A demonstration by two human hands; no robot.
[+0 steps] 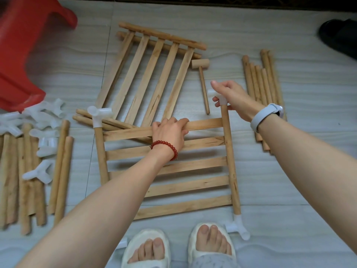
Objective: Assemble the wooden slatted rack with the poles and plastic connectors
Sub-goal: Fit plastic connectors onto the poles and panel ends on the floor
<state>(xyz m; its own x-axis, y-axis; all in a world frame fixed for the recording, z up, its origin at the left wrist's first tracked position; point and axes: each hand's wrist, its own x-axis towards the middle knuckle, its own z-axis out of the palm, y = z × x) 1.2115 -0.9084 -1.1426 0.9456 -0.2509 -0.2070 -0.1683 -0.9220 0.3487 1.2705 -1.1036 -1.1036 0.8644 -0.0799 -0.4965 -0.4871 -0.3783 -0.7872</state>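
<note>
near rack (166, 167) centre | second rack (152, 74) behind | mallet (201, 78) right of it | poles (264, 93) far right

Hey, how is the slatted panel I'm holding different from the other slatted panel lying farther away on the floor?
The near panel has white plastic connectors on its pole ends; the far panel shows none. The near panel's slats run across the view, the far panel's slant away from you. The left hand grips the near panel's top slat and the right hand holds its top right connector; the far panel lies untouched. Both are light wood, five slats each.
</note>
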